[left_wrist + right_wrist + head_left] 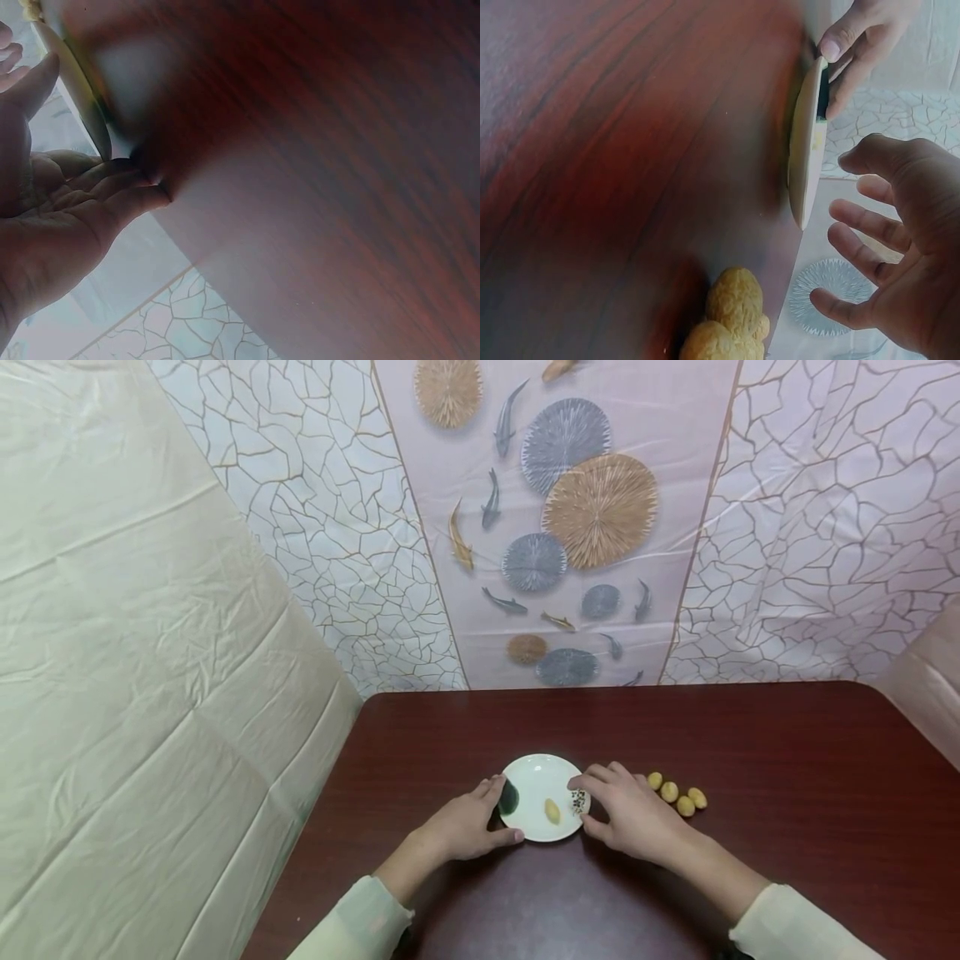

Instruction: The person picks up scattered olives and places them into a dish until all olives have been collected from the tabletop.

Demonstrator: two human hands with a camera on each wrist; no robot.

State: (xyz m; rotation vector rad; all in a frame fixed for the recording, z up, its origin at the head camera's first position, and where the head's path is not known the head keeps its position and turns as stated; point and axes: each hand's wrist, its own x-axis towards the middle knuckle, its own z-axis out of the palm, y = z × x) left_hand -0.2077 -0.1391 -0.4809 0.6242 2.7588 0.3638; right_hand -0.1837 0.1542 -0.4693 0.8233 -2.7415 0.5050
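A white round plate [536, 777] is on the dark red-brown table in the head view, with a dark green patch at its left, a yellow oval shape near its middle and black speckles at its right. My left hand [468, 822] grips the plate's left rim, thumb at the near side and fingers round the far side. Its thumb and fingers also show at the rim in the left wrist view. Over at the right rim, my right hand [630, 810] spreads its fingers, bent loosely. A gap shows between these fingers and the plate in the right wrist view.
Several small wrinkled yellow-brown lumps, like walnuts or little potatoes [735, 300], lie grouped on the table [795, 793] just right of my right hand. Behind the table's far edge hangs a patterned cloth [562, 618]; a pale cloth [150, 693] slopes along the left.
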